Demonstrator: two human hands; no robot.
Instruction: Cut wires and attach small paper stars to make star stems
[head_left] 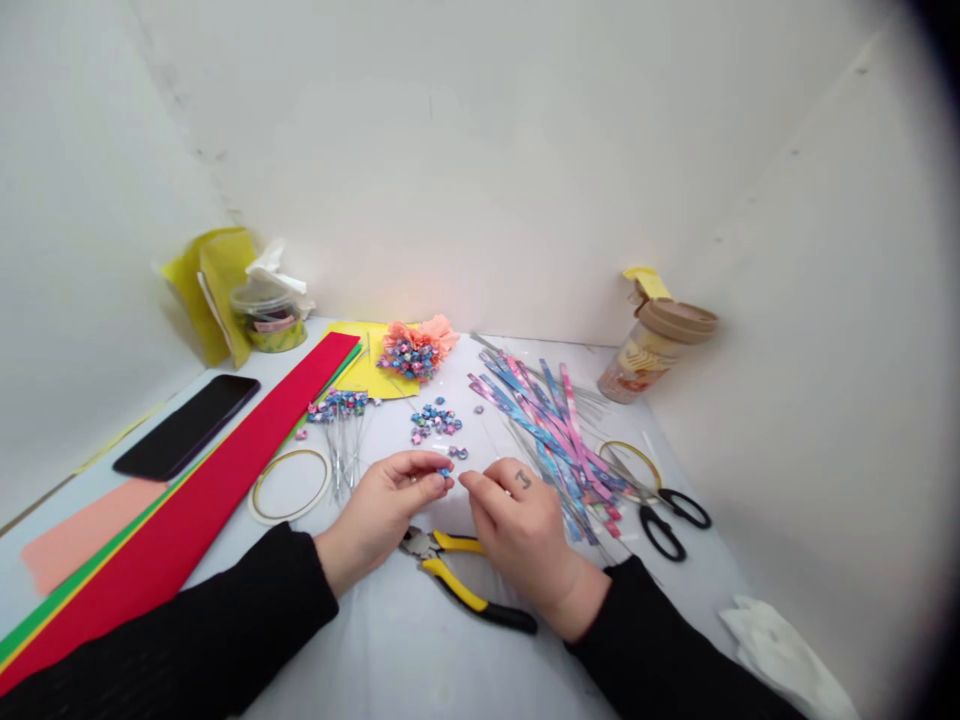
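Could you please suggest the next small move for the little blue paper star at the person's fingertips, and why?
Probably set the tiny blue paper star, pinched by the left hand, onto the loose blue-and-pink paper star pile just ahead: it lies close, and the right hand is beside it.

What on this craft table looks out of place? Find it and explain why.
The loose paper stars look odd: they lie scattered on the table, while others sit heaped on the yellow paper. The blades of the scissors also run into the tangled paper strips.
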